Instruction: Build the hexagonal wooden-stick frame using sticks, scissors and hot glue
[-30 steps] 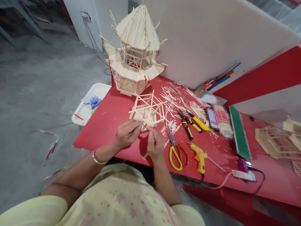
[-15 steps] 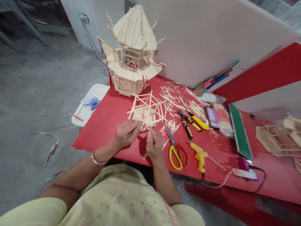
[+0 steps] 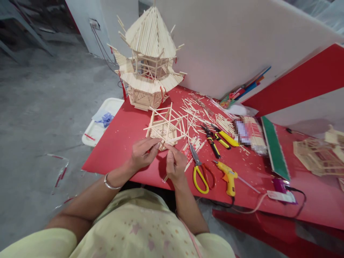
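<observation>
Both hands meet at the near edge of a small hexagonal stick frame point(image 3: 172, 122) lying on the red table point(image 3: 107, 154). My left hand point(image 3: 143, 153) is closed, thumb and forefinger pinched at the frame's near corner. Facing it, my right hand point(image 3: 176, 162) is also closed, its forefinger reaching to the same corner. Whatever sits between the fingertips is too small to make out. A thin stick pokes out below the right hand. Behind the frame stands a tall pagoda model point(image 3: 150, 57) built of wooden sticks, with red tassels.
Right of my hands lie scissors point(image 3: 200, 175), pliers point(image 3: 212, 143), a yellow-handled cutter point(image 3: 227, 138) and a yellow glue gun point(image 3: 228, 175). Loose sticks point(image 3: 192, 111) cover the table behind them. A green board point(image 3: 275, 150) and another stick model point(image 3: 309, 156) are farther right. A white tray point(image 3: 92, 132) is at left.
The view has shifted slightly, so the pagoda sits a little farther left. Both hands keep nearly the same pose at the frame's near corner.
</observation>
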The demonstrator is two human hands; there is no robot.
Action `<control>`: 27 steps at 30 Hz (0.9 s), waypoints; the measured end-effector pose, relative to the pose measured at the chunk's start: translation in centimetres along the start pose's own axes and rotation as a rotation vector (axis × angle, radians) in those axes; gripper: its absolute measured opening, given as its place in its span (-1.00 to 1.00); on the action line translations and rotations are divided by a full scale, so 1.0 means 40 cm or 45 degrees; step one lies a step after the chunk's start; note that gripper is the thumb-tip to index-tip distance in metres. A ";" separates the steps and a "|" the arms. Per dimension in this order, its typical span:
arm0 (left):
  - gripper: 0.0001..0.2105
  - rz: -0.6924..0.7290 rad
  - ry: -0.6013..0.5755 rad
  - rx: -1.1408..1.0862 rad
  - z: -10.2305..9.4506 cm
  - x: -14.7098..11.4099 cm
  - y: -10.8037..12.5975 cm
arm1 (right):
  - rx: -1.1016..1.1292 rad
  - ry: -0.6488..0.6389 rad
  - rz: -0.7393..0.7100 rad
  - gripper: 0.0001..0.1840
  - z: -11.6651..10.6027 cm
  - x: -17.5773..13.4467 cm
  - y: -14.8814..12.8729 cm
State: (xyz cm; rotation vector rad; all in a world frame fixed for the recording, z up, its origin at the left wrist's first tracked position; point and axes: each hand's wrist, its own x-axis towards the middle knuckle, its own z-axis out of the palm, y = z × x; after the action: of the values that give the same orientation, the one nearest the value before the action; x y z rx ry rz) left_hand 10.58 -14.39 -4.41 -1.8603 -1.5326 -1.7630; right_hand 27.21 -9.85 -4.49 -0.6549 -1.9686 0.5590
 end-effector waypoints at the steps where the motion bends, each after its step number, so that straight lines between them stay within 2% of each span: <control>1: -0.80 0.001 0.002 -0.007 0.000 -0.001 0.000 | -0.005 -0.003 0.003 -0.62 -0.001 0.000 0.000; 13: -0.77 0.005 0.013 0.071 0.001 -0.001 -0.001 | 0.051 -0.008 0.010 -0.62 -0.003 0.003 -0.005; 27: -0.66 0.011 -0.022 -0.031 0.000 0.000 -0.003 | 0.091 0.003 -0.038 -0.63 0.000 0.006 0.001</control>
State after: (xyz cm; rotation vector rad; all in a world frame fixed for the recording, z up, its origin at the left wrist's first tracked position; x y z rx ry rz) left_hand 10.48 -14.32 -4.48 -1.8959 -1.5129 -1.7741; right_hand 27.11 -9.67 -4.36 -0.5806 -1.9435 0.6071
